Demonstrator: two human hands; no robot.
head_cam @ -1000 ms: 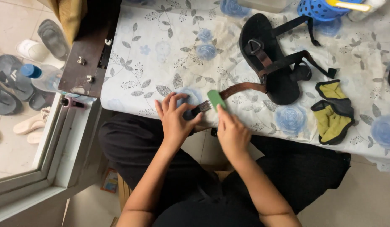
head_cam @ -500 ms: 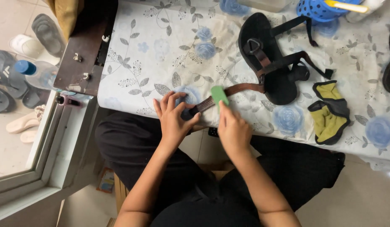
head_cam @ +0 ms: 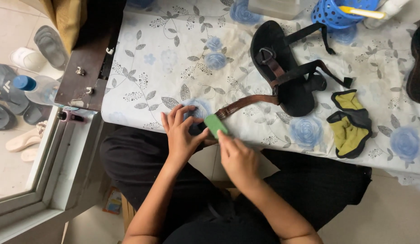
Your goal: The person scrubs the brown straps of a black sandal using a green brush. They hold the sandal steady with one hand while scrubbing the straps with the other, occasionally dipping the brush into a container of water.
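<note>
A black sandal (head_cam: 282,68) lies on the flowered tablecloth (head_cam: 173,58), and its brown strap (head_cam: 246,103) runs down-left toward the table's near edge. My left hand (head_cam: 180,133) presses on the strap's loose end at that edge. My right hand (head_cam: 237,158) grips a small green block (head_cam: 215,124) and holds it against the strap, right beside my left fingers. The strap's tip is hidden under my left hand.
A yellow and grey cloth (head_cam: 350,124) lies right of the sandal. A blue basket (head_cam: 341,11) stands at the far edge, and a dark shoe (head_cam: 418,68) at the right edge. Left of the table are a dark wooden ledge (head_cam: 90,58), a water bottle (head_cam: 35,88) and several slippers (head_cam: 20,58) on the floor.
The green block has slid a little along the strap, and the camera has shifted slightly. Both hands stay at the strap's end.
</note>
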